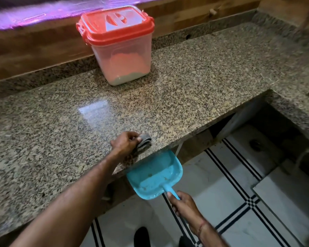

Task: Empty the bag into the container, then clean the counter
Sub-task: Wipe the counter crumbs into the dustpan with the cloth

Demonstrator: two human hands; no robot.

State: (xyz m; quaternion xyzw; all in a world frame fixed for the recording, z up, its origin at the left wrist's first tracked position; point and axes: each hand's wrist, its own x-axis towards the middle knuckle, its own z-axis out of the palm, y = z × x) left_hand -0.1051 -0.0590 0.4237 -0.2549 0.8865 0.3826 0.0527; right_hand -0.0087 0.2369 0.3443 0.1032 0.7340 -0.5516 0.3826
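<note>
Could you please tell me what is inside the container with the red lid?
Through the clear wall of the container, a pale powder fills the bottom part. The closed red lid hides any view from above.

Both forearms are bare with no sleeves visible, the left hand [126, 142] carries no rings or bands, the right hand [183, 205] has a thin reddish thread at the wrist, and dark footwear [141, 236] shows below.

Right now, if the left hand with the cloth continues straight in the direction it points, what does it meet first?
The left hand presses a grey cloth near the counter front edge, pointing right. Going straight on, it probably crosses bare granite, passes the edge, and meets only air above the blue dustpan. Depth is unclear.
</note>
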